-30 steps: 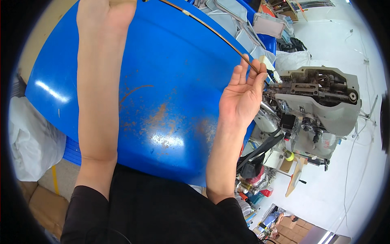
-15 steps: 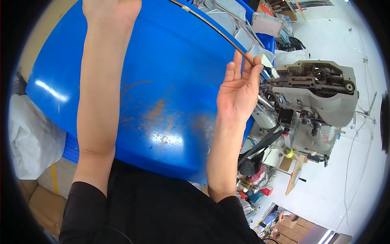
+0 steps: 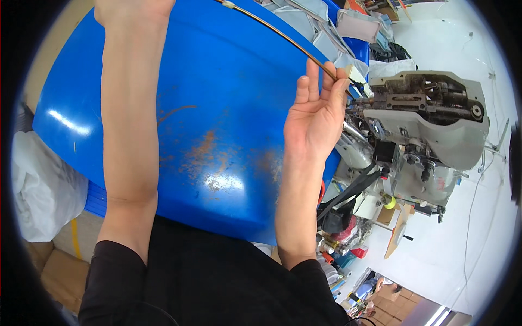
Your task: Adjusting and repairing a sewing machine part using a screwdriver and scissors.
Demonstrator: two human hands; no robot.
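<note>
A thin brownish metallic rod (image 3: pixel 285 38) slants over the blue table surface (image 3: pixel 234 98), with a pale band near its upper visible end. My right hand (image 3: pixel 314 122), palm up, pinches its lower end between thumb and index finger; the other fingers extend loosely. At the top left, only the wrist and heel of my left hand (image 3: pixel 135 10) show. The picture's upper edge cuts off its fingers, so whatever they touch is hidden. The rod's far end also runs out of view there.
A grey sewing machine (image 3: pixel 429 114) stands just right of my right hand. Grey fabric pouches (image 3: pixel 356 26) lie beyond the table. A white sack (image 3: pixel 46 185) sits at the left, cardboard boxes (image 3: pixel 68 274) below it. Another person (image 3: pixel 383 283) is far off at the lower right.
Both my arms have shifted slightly left in the picture, the right hand also a little upward. The rod has moved along with them, still pinched by the right hand.
</note>
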